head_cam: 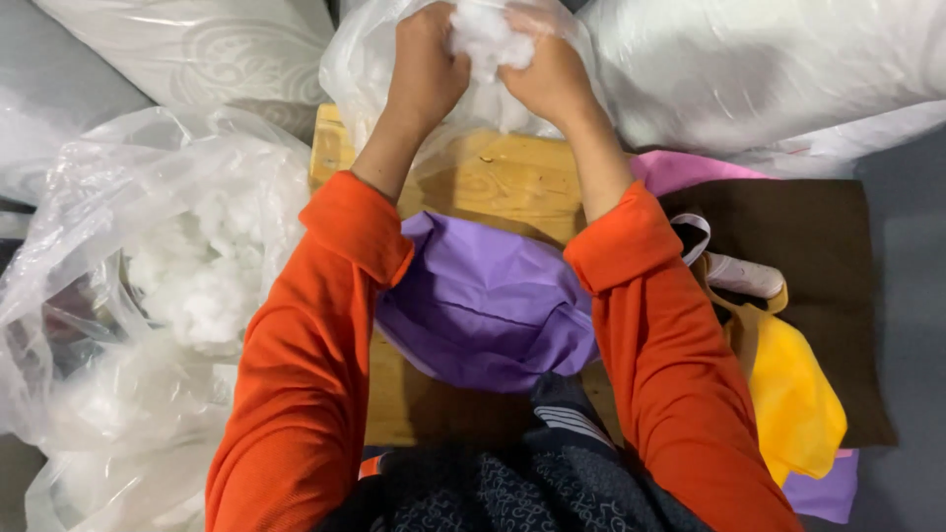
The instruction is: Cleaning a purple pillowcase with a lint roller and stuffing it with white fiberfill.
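Note:
My left hand (426, 69) and my right hand (550, 77) are raised at the top of the view, both closed on one clump of white fibre stuffing (485, 39) between them. Behind the clump is a clear plastic bag (360, 59) holding more stuffing. Below my forearms a purple fabric cover (483, 305) lies open on a wooden board (493, 177). My sleeves are orange.
A large clear plastic bag of white stuffing (187, 266) stands at the left. White filled pillows (749, 69) lie at the top right and top left. A yellow fabric piece (793, 394), a pink one (680, 169) and a dark brown mat (808, 227) sit at the right.

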